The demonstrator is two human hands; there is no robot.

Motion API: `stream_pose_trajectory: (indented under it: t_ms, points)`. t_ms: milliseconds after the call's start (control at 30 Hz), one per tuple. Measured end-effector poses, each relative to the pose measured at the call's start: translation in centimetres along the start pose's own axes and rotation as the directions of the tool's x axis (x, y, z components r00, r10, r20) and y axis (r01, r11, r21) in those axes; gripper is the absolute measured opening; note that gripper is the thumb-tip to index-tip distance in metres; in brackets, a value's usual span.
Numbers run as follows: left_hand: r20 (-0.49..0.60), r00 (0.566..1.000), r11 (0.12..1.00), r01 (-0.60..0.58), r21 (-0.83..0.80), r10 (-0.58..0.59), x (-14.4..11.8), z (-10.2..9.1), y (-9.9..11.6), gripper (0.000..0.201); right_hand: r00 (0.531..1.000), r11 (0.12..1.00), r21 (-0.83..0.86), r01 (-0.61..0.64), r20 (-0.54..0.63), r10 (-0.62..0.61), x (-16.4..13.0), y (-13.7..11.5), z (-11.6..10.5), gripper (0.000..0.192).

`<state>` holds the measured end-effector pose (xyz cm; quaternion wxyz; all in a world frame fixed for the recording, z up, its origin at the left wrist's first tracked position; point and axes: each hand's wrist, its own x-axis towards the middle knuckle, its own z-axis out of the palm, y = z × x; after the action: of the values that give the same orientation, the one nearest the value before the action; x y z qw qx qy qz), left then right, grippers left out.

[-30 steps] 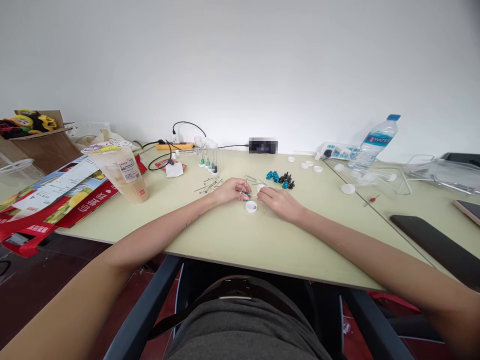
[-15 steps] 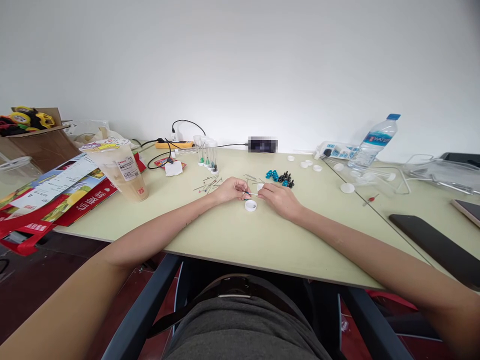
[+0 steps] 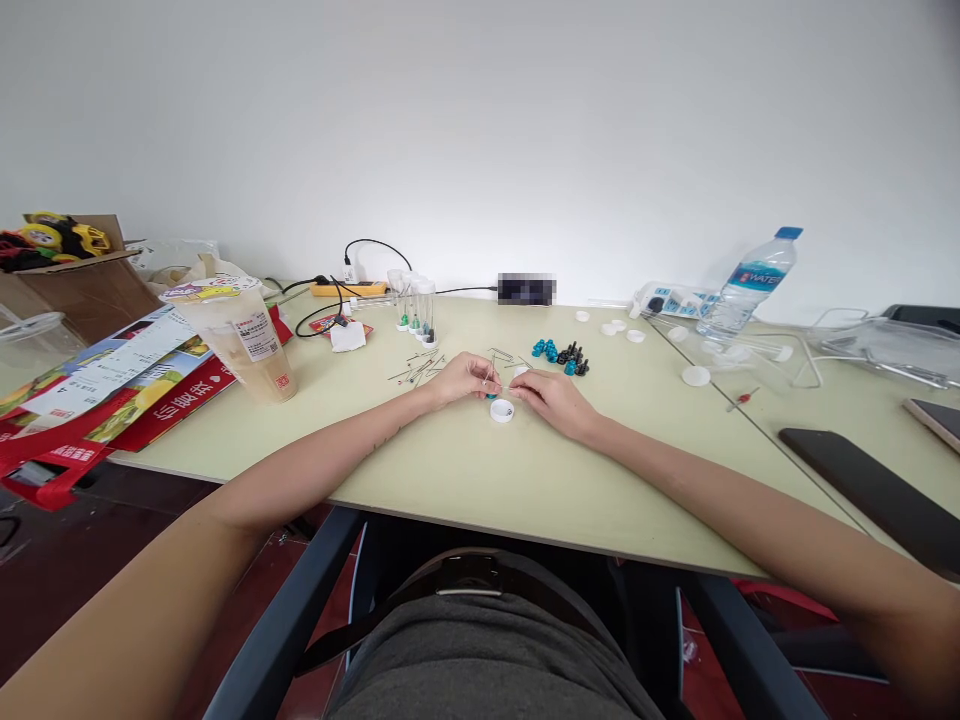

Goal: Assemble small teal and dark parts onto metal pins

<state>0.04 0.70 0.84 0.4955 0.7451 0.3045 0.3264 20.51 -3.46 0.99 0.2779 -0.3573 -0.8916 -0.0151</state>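
My left hand is closed in a pinch above the table, with a small blue part showing under its fingertips. Thin metal wires stick up by its fingers. Facing it, my right hand pinches the other end of a thin, light-coloured rod that spans the short gap between the hands. Just below the fingertips sits a round white cap with tiny dark bits inside. Which exact part each fingertip grips is too small to make out.
Behind my hands lie thin metal pins, blue fasteners and black ones. Clear tubes stand farther back. A drink cup is left; a water bottle, white caps and a black slab are right.
My right hand's fingers have shifted slightly and drawn closer together on the rod. The left hand has turned a little, leaving more of the blue part visible. The cap stays put.
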Motion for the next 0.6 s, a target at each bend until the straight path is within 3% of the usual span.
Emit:
stream_pose_trajectory:
  t_ms: [267, 600]
  points:
    - [-0.019, 0.999, 0.999, 0.04, -0.028, -0.041, -0.16, -0.98, 0.23, 0.026, 0.986, 0.971, -0.174, 0.162, -0.002, -0.165, -0.23, 0.54, -0.06, 0.028]
    - [-0.03, 0.998, 0.998, 0.055, -0.019, -0.056, -0.23, -0.8, 0.49, 0.025, 0.986, 0.973, -0.166, 0.161, -0.005, -0.164, -0.23, 0.51, -0.09, 0.031]
